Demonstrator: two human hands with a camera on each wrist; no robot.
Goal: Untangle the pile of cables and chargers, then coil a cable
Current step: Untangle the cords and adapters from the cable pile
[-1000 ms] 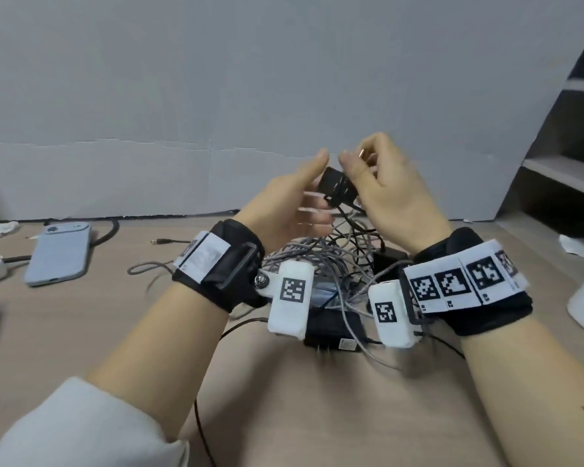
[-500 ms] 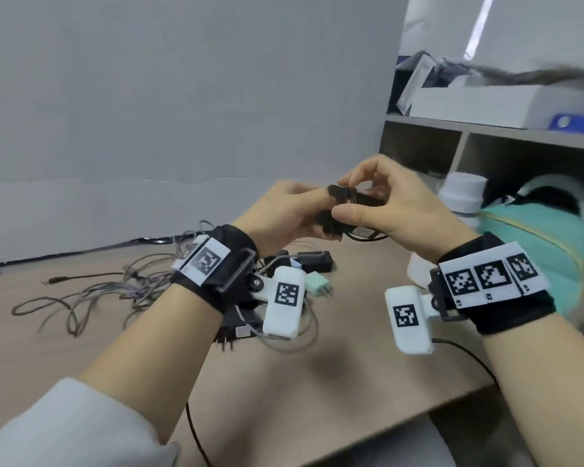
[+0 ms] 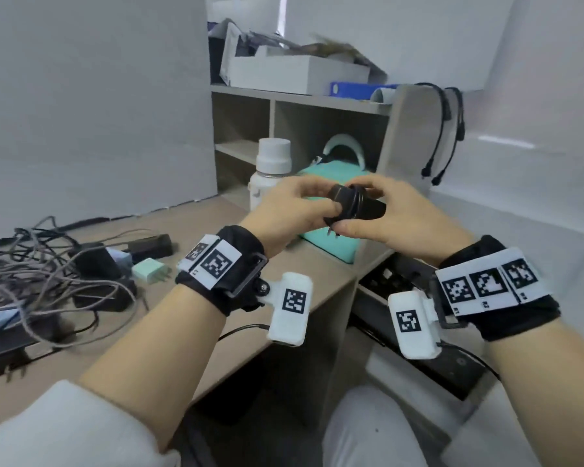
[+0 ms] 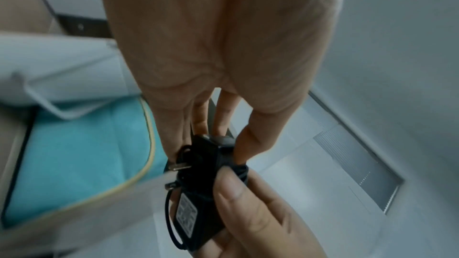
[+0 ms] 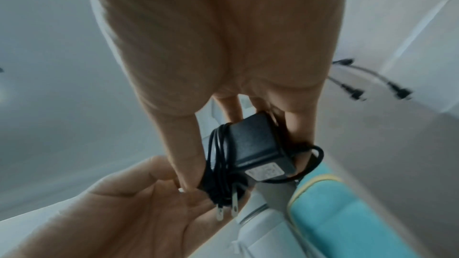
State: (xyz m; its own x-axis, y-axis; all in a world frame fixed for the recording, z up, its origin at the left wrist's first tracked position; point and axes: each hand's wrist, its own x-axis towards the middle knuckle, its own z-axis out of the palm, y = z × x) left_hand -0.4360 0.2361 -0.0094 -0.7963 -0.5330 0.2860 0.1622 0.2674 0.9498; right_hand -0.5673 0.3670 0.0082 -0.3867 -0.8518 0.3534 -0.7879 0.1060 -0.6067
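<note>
A black charger (image 3: 354, 207) with its thin black cable wound round the body is held in the air between both hands, over the desk's right end. My left hand (image 3: 294, 210) pinches the plug end; my right hand (image 3: 385, 214) grips the other end. In the right wrist view the charger (image 5: 258, 148) shows two metal prongs and coiled cable turns (image 5: 218, 164). In the left wrist view the charger (image 4: 198, 193) shows a white label. The pile of grey and black cables (image 3: 41, 278) lies on the desk at the left.
A mint plug (image 3: 149, 269) and black adapters (image 3: 149, 246) sit beside the pile. A white bottle (image 3: 270, 170) and a teal bag (image 3: 331, 244) stand at the desk's right end, under a shelf unit (image 3: 300, 106). Black cords (image 3: 445, 129) hang off the shelf's side.
The view has swung right, away from the pile. Both hands carried the charger to the right, and its cable, trailing into the pile a second ago, is now wound round the body.
</note>
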